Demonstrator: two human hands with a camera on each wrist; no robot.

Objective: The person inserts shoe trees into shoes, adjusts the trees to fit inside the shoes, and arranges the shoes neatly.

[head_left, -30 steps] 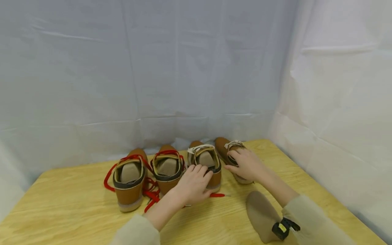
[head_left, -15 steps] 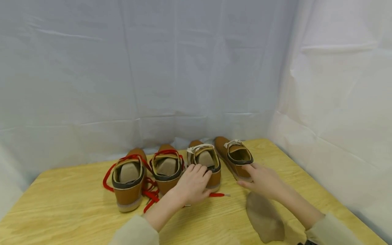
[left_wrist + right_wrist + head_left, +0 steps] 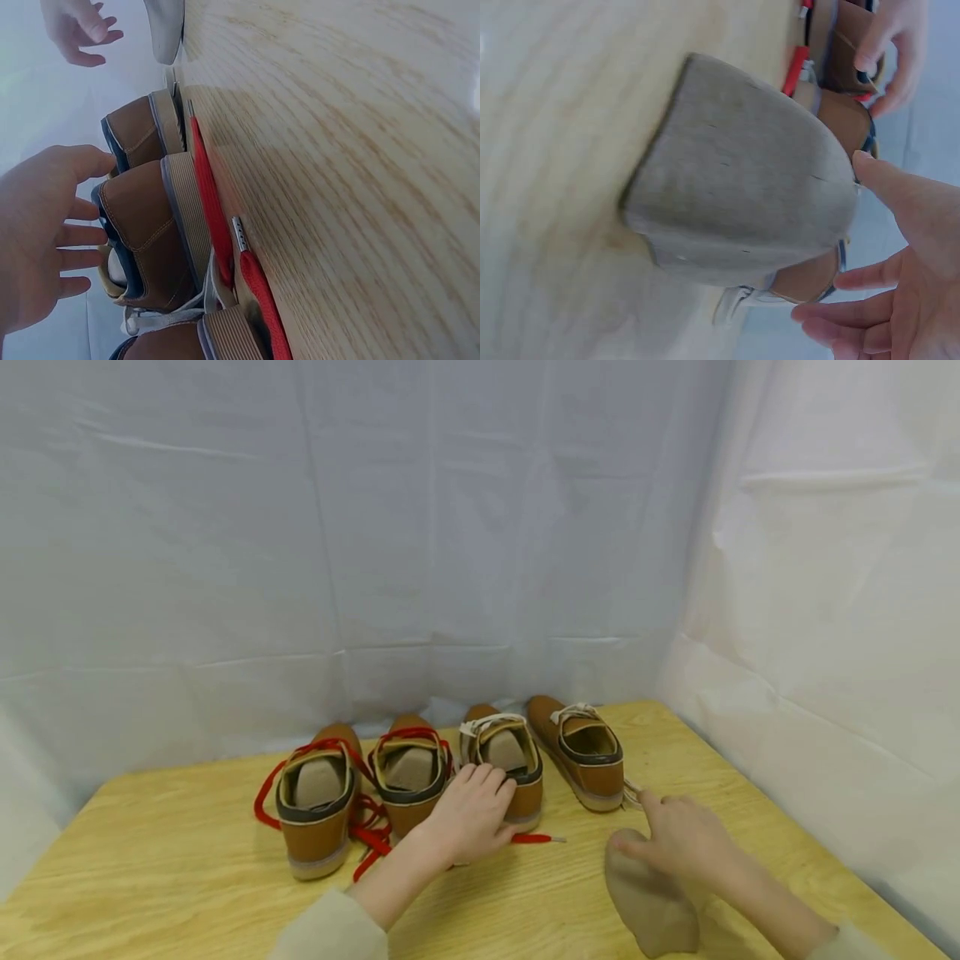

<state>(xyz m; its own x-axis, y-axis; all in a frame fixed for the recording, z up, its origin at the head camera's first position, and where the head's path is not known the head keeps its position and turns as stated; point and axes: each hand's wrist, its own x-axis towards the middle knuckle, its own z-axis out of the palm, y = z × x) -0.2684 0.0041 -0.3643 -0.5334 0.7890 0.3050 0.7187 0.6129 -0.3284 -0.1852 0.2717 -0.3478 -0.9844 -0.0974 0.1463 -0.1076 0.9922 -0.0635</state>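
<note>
A loose beige shoe insert (image 3: 648, 902) lies on the table at the right front. My right hand (image 3: 690, 835) hovers over its far end, thumb near the edge, fingers spread and holding nothing; in the right wrist view the thumb overlaps the insert's edge, and I cannot tell whether they touch. My left hand (image 3: 472, 810) is at the heel of the third brown shoe (image 3: 530, 797), its fingers relaxed at the collar. That shoe has white laces and a beige insert inside. To its right stands a brown shoe (image 3: 600, 777) with white laces and an open, hollow inside.
Two brown shoes with red laces, the leftmost shoe (image 3: 318, 843) and its neighbour (image 3: 408, 810), stand at the left with inserts inside. A red lace end (image 3: 532, 838) trails on the wooden table (image 3: 187, 877). White sheeting (image 3: 480, 527) hangs behind and at the right.
My right hand has moved off the rightmost shoe, back and to the right, to above the loose insert. The left hand has stayed in place.
</note>
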